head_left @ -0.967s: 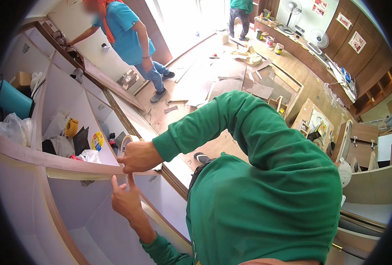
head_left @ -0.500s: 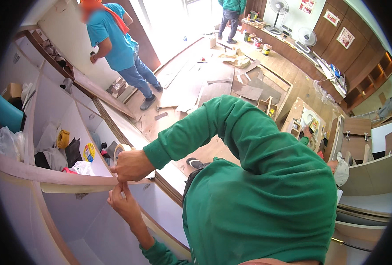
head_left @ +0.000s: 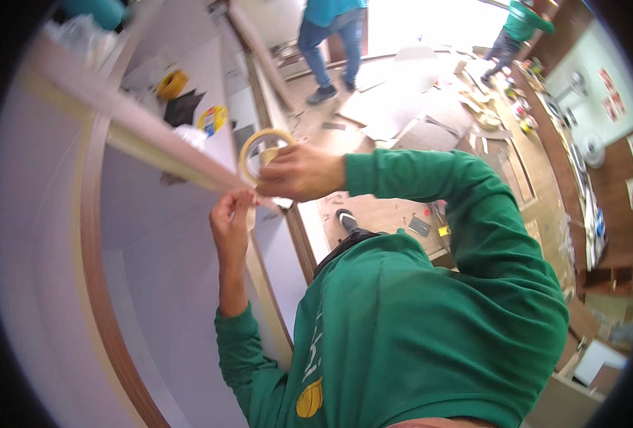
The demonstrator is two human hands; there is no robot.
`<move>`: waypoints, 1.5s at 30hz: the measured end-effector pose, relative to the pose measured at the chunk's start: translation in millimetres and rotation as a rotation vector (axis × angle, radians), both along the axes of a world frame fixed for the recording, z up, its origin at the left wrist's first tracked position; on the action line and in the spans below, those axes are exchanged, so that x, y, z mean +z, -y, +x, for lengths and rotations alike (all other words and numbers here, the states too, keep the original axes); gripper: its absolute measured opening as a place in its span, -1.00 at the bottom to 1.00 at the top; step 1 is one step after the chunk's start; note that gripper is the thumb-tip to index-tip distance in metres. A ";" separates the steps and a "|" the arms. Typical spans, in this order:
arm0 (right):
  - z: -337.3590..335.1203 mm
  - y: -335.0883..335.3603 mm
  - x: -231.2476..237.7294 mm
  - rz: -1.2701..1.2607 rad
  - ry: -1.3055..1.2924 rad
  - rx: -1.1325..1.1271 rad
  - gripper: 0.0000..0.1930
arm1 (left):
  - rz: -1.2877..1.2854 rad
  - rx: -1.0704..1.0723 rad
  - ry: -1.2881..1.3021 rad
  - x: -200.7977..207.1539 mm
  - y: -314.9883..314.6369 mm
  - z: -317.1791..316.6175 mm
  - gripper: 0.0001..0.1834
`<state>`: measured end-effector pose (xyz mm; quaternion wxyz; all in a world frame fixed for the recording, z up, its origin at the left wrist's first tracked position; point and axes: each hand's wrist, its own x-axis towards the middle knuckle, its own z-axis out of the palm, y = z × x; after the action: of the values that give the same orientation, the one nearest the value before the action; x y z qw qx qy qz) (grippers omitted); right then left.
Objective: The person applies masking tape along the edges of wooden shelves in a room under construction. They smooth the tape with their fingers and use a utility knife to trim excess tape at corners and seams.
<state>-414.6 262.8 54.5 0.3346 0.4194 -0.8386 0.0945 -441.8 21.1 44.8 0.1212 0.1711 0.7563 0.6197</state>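
My right hand [head_left: 298, 172] is closed round a roll of masking tape [head_left: 245, 151], held upright near the front corner of the white shelving unit. Just below it, my left hand [head_left: 232, 220] pinches at the cabinet's edge. A pale strip of tape [head_left: 251, 218] shows beside its fingers. The two hands almost touch. Along the shelf's front edge [head_left: 166, 153] runs a pinkish band, with a cream strip under it. My fingers partly hide where the strip meets the roll.
On the shelf lie a yellow roll [head_left: 172, 85], a dark sheet [head_left: 183, 108] and a yellow-and-blue round thing [head_left: 213, 120]. Board sheets [head_left: 395, 110] litter the floor. One person in turquoise [head_left: 330, 32] stands beyond the unit; another in green [head_left: 522, 25] is farther right.
The view has turned, so the unit and both hands appear farther right. My right hand has shifted, and the tape roll now shows as a full ring. The person in green has an arm raised.
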 end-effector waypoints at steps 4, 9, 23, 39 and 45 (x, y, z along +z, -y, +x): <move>-25.2 -17.0 -12.6 -0.239 0.116 -0.037 -0.73 | 0.292 0.104 -0.026 -6.9 18.3 -10.4 -0.78; -104.5 -18.6 -28.6 -0.145 0.213 -0.211 -0.38 | 0.351 0.142 -0.087 -8.9 25.6 -12.2 -0.81; -209.9 45.0 -61.6 0.033 0.113 -0.155 -0.34 | 0.431 0.053 -0.130 -34.7 30.9 -16.6 -0.76; -152.1 35.5 -109.6 -0.956 0.631 -0.045 -0.71 | 0.463 0.083 -0.118 -35.5 30.2 -22.1 -0.77; -98.2 48.0 -97.1 -1.186 0.596 -0.176 -0.80 | 0.468 0.060 -0.184 -43.9 30.2 -24.7 -0.76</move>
<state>-512.8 214.8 -42.6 0.2691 0.0506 -0.7323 0.6235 -466.5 -9.1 1.0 -0.0097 0.2277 0.6050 0.7629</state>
